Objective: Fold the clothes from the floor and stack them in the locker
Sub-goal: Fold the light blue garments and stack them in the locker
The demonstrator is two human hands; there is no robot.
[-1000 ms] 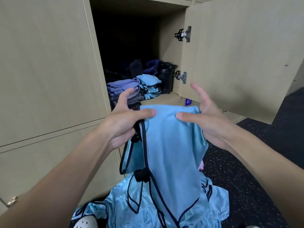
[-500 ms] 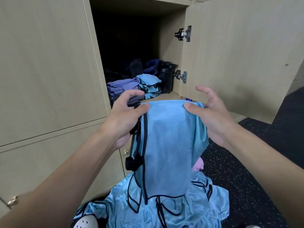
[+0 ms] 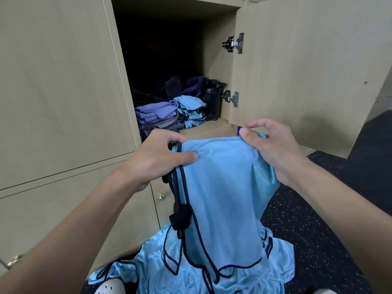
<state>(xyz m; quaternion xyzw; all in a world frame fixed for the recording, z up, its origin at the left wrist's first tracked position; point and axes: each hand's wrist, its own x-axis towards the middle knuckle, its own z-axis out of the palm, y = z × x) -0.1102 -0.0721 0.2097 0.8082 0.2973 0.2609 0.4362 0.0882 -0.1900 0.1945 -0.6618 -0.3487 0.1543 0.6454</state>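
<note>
A light blue mesh bib with black trim [image 3: 222, 198] hangs in front of me, held up by its top edge. My left hand [image 3: 161, 160] pinches the top left corner together with the black straps. My right hand [image 3: 269, 147] grips the top right corner between thumb and fingers. Below it a pile of more light blue clothes [image 3: 191, 276] lies on the floor. The open locker [image 3: 212, 132] holds a folded stack of purple and grey clothes [image 3: 159, 117] and folded blue bibs [image 3: 191, 111] beside it.
A black bottle [image 3: 213, 100] stands at the locker's right side by the hinge. The locker door [image 3: 307, 71] stands open to the right. Shut doors with small knobs [image 3: 162, 196] are below. A white shoe [image 3: 110, 288] shows at the bottom. Dark speckled floor lies on the right.
Both hands lifted the bib higher and closed on its top corners; the hanging bottom hem has risen off the floor pile.
</note>
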